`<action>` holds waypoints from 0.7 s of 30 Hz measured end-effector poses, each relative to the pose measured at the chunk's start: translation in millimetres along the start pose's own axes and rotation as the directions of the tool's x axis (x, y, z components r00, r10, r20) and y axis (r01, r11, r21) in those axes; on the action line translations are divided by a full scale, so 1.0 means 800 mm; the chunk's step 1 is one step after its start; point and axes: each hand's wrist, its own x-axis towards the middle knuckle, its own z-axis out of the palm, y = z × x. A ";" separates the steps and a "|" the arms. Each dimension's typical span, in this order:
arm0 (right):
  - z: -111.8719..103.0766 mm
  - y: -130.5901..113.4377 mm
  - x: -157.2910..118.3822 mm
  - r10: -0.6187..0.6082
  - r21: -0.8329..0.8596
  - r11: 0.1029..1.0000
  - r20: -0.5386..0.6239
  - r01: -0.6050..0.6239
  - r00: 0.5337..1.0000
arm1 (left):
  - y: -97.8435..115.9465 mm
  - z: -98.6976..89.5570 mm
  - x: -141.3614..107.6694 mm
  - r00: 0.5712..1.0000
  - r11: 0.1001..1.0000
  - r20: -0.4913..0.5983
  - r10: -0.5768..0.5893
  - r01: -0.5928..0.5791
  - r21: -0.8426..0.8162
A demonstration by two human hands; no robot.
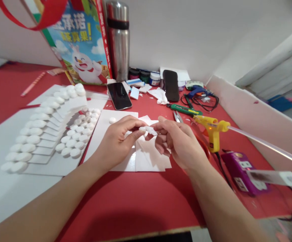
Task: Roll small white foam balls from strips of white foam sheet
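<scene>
Between the hands, above some white paper sheets (151,154), is a small white piece (149,130), too small to make out fully. My left hand (122,137) pinches its left end between thumb and fingers. The fingertips of my right hand (173,137) close on its right end. One white disc (112,120) lies on the sheet behind my left hand. Further left, white discs (36,131) stand in a curved double row along stepped white strips, with a cluster of more discs (76,137) beside them on a white board (52,170).
A yellow glue gun (213,129) stands right of my right hand, near a purple box (245,173). Behind lie scissors (178,117), a green cutter (186,110) and two phones (119,95). A steel flask (119,40) and a printed bag (82,43) stand at the back.
</scene>
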 end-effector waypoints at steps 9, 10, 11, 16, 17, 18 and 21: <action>0.001 0.010 -0.001 -0.257 -0.485 0.845 0.006 0.228 0.966 | -0.002 0.002 0.001 0.994 0.986 0.004 0.111 -0.111 0.129; 0.001 0.011 -0.001 -0.288 -0.520 0.817 0.009 0.250 0.958 | -0.002 0.002 0.001 0.995 0.988 0.003 0.101 -0.100 0.119; 0.001 0.013 -0.002 -0.328 -0.565 0.777 0.013 0.278 0.945 | -0.002 0.003 0.001 0.996 0.991 -0.003 0.087 -0.086 0.105; 0.008 0.020 -0.008 -0.606 -0.835 0.347 0.148 0.427 0.782 | 0.002 0.006 -0.001 0.999 0.999 -0.035 -0.040 0.039 -0.009; 0.009 0.021 -0.009 -0.631 -0.868 0.246 0.194 0.431 0.751 | 0.003 0.007 -0.001 0.997 0.998 -0.032 -0.064 0.063 -0.032; 0.011 0.022 -0.010 -0.642 -0.890 0.164 0.232 0.426 0.730 | 0.003 0.007 -0.001 0.996 0.995 -0.029 -0.084 0.083 -0.054; 0.012 0.020 -0.011 -0.634 -0.901 0.132 0.244 0.414 0.734 | 0.005 0.005 0.000 0.995 0.991 -0.016 -0.103 0.101 -0.087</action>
